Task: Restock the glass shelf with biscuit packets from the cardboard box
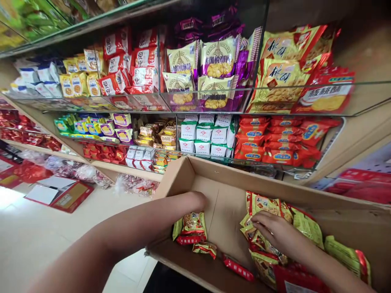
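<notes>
A long open cardboard box (220,175) sits tilted in front of me with yellow and red biscuit packets inside. At its left end my left hand (197,201) is bent down, just above a yellow biscuit packet (194,221). The fingers of that hand are hidden, so its grip does not show. Over a loose heap of packets on the right, my right hand (271,228) has its fingers curled round the edge of a biscuit packet (248,223). A small red-ended packet (205,249) and a narrow red packet (238,268) lie between the hands.
Glass-fronted shelves (207,95) hold rows of bagged biscuits behind the box. Larger yellow packets (282,79) and red-orange packets (281,140) stand at the right. On the tiled floor at left lie a red carton (61,195) and several clear bags (79,169).
</notes>
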Demonstrator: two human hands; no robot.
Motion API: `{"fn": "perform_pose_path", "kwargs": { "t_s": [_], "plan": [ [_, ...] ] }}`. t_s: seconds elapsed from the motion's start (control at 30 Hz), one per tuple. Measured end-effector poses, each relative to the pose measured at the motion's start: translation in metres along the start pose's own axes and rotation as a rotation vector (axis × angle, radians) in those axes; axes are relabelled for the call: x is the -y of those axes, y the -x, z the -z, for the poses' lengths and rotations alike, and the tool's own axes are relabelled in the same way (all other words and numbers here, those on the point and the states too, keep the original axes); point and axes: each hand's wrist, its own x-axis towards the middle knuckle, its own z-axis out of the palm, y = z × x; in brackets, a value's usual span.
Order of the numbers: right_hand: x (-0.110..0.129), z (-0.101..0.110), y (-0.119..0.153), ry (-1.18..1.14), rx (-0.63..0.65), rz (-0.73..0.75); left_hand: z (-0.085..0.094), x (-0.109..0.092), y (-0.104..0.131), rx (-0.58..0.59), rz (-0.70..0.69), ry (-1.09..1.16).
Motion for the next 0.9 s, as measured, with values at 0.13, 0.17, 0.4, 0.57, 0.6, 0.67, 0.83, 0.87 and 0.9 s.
{"fn": "perform_pose_path", "kwargs": {
  "t_s": [0.13, 0.17, 0.4, 0.57, 0.6, 0.67, 0.83, 0.87, 0.9],
  "plan": [
    [-0.001, -0.011, 0.003, -0.076, 0.030, 0.002, 0.007, 0.004, -0.004, 0.113, 0.036, -0.007],
    [0.000, -0.012, 0.004, -0.102, 0.034, -0.003, 0.011, 0.005, -0.002, 0.110, 0.031, 0.009],
    [0.030, -0.013, -0.014, -0.558, -0.250, -0.283, 0.042, -0.018, 0.024, -0.179, -0.201, 0.309],
    [0.042, 0.008, -0.041, -0.860, -0.731, -0.467, 0.043, -0.058, 0.038, -0.394, -0.406, 0.636],
    [0.044, 0.014, -0.044, -0.899, -0.772, -0.462, 0.042, -0.065, 0.039, -0.424, -0.446, 0.771],
    [0.051, 0.027, -0.046, -0.927, -0.797, -0.430, 0.042, -0.078, 0.042, -0.503, -0.496, 1.035],
    [0.073, 0.046, -0.044, -0.694, -0.988, -0.370, 0.048, -0.096, 0.052, -0.858, -0.490, 1.044],
    [0.077, 0.049, -0.043, -0.658, -1.029, -0.361, 0.050, -0.097, 0.053, -0.901, -0.494, 0.992],
    [0.081, 0.051, -0.041, -0.628, -1.058, -0.355, 0.051, -0.098, 0.054, -0.929, -0.501, 0.946]
  ]
}}
